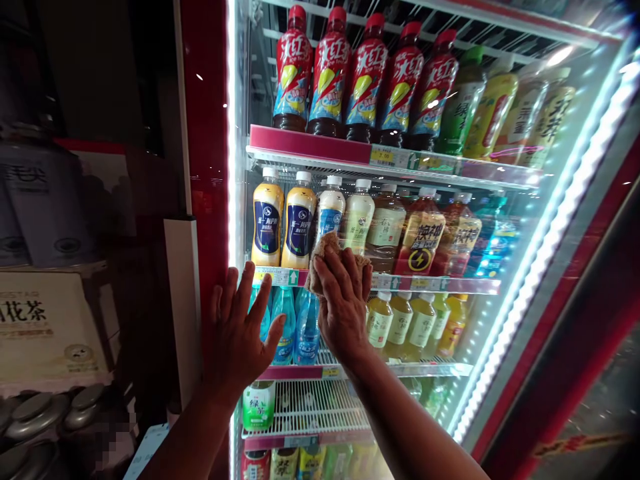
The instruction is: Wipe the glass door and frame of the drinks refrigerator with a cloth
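Observation:
A brown cloth [324, 257] is bunched under my right hand [345, 297], whose fingers press it flat against the glass door of a lit drinks fridge. Behind it, bottles on the middle shelf are partly covered. My left hand [245, 327] is spread with fingers apart at the left side of the door, near the red frame [207, 133]; whether it touches the glass I cannot tell. Yellow-and-white bottles with dark blue labels [267, 223] stand behind the glass just above the left hand. Blue bottles [284, 327] show between the two hands.
Red-capped iced tea bottles [330, 73] line the top shelf. Bright LED strips [530, 247] run down the fridge's sides. At the left, dark canisters [50, 193], a tea box [50, 327] and several lidded tins [40, 413] stand close to the fridge.

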`<state>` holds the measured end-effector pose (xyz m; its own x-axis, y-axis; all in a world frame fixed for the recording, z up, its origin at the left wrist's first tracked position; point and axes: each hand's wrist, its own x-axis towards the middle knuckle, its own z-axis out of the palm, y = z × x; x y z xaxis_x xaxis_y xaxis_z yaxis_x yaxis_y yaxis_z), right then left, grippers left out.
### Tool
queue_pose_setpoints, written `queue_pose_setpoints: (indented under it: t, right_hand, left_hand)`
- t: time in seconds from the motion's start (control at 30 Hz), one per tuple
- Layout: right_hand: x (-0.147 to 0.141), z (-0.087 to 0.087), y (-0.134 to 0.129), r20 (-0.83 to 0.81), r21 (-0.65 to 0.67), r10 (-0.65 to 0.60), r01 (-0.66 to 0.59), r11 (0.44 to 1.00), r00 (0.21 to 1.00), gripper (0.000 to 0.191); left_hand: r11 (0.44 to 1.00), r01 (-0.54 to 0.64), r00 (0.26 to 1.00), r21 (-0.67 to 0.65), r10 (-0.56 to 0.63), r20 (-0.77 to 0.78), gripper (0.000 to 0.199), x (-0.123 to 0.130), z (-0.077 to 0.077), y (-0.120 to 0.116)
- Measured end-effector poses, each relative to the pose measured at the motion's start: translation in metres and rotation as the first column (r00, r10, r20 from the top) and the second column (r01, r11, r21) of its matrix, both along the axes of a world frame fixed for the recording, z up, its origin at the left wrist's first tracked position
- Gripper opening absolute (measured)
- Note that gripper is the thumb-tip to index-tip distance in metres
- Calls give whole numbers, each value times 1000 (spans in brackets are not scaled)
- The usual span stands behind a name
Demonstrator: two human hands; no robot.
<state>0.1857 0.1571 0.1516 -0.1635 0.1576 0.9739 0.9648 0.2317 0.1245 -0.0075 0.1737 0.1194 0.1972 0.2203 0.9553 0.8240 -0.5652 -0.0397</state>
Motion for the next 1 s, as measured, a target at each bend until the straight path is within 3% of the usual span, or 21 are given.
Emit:
queue_pose_setpoints:
  t: [0.17, 0.4, 0.63, 0.87, 1.0]
  right_hand:
    - [-7, -12, -2, 50, -41, 57, -55, 998, 997, 77]
    - [-19, 5, 5, -77, 29, 67, -65, 997, 995, 79]
    - [-29, -14, 3, 41, -40, 20, -18, 999, 999, 72]
    - [-35, 11, 6, -10, -10, 16, -16, 1000, 1000, 75]
    - [-42, -1, 6, 27, -54, 33, -31, 998, 999, 78]
  left_hand:
    - [999, 20, 1000, -42, -20, 3, 78, -3, -2, 0]
    - [1000, -11, 999, -13, 10, -37, 82, -6, -8, 2]
    - [998, -4, 1000, -62, 2, -28, 84, -6, -10, 0]
    - [995, -21, 999, -97, 18, -38, 85, -5, -14, -7]
    - [995, -46, 997, -89, 41, -61, 87, -5, -20, -8]
